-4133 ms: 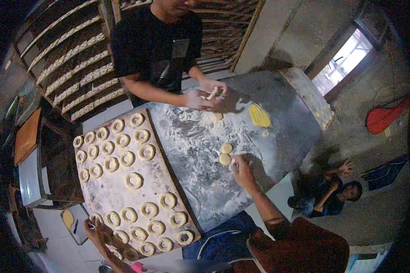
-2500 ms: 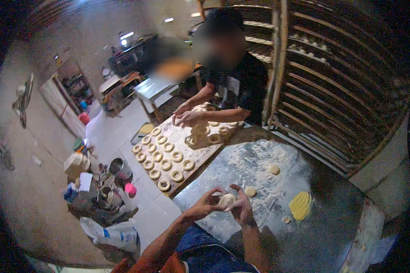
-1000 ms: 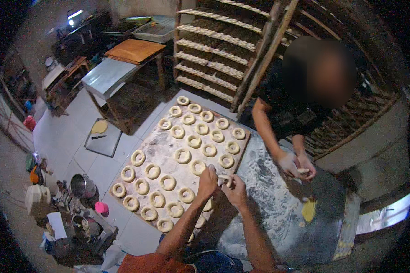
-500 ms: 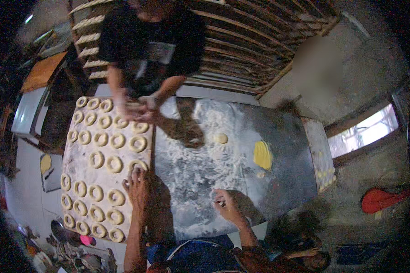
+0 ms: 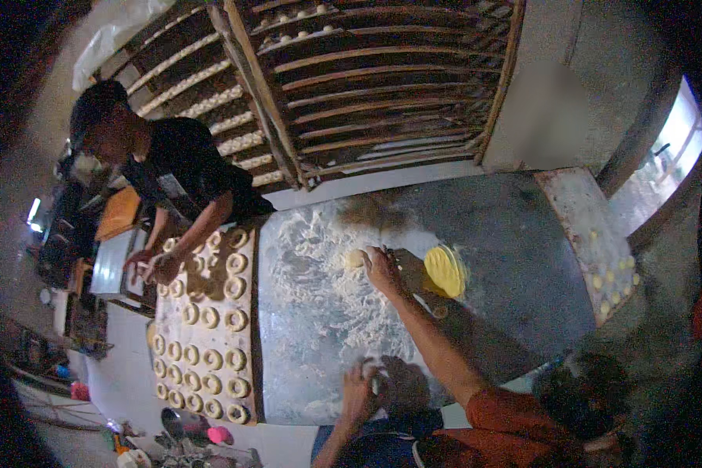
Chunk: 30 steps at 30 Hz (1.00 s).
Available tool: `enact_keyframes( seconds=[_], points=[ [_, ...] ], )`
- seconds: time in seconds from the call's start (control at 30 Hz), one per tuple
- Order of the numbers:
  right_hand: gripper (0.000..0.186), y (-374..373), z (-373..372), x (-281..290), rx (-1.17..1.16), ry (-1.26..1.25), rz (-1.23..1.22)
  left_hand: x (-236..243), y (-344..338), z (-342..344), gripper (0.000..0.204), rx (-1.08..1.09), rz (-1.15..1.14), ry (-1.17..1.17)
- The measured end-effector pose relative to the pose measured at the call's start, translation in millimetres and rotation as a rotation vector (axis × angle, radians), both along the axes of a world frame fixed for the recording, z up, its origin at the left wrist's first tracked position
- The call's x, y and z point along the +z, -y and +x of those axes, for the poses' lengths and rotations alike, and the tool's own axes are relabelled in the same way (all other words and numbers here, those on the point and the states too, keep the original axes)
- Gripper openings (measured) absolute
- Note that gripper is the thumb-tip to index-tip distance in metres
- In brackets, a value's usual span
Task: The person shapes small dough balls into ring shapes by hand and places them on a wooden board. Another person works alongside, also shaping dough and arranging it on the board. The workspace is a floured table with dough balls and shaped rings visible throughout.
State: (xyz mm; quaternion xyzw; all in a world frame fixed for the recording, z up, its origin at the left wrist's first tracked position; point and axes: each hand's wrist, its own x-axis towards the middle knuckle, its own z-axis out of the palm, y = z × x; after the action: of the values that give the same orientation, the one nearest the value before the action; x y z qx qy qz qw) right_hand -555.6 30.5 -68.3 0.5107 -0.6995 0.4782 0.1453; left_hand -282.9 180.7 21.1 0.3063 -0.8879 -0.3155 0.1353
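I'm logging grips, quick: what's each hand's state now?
Left hand: loosely open, nothing visibly held.
Right hand: at the pale, round dough piece; whether gripping cannot be told.

From afar I see right bare hand (image 5: pixel 382 271) at edge of pale round dough piece (image 5: pixel 354 258) on flour-dusted grey table (image 5: pixel 515 249). Left bare hand (image 5: pixel 359 395), half curled, near table's close side. Co-worker in black shirt (image 5: pixel 193 165) leans over board (image 5: pixel 210 338) with pale dough rings (image 5: pixel 228 359).

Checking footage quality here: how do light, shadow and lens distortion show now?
Head view, top: the brown slatted wooden rack bows into curves; head view, right: the bright narrow window is partly washed out; head view, lower centre: dark shadow lies right of the left hand on the white-dusted grey tabletop.
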Motion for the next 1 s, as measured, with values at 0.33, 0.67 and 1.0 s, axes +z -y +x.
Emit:
enact_keyframes(
  seconds=[0.33,0.67,1.0],
  points=[
    [0.020,-53,78,16,0.735,0.894,0.016,25,9,-5,0.034,0.689,0.370,-0.476],
    [0.027,-163,107,130,0.756,0.872,0.260,72,-6,-34,0.028,0.732,0.501,-0.822],
    [0.070,-168,128,133,0.750,1.045,0.103,51,4,-11,0.030,0.505,0.347,-0.502]
  ],
)
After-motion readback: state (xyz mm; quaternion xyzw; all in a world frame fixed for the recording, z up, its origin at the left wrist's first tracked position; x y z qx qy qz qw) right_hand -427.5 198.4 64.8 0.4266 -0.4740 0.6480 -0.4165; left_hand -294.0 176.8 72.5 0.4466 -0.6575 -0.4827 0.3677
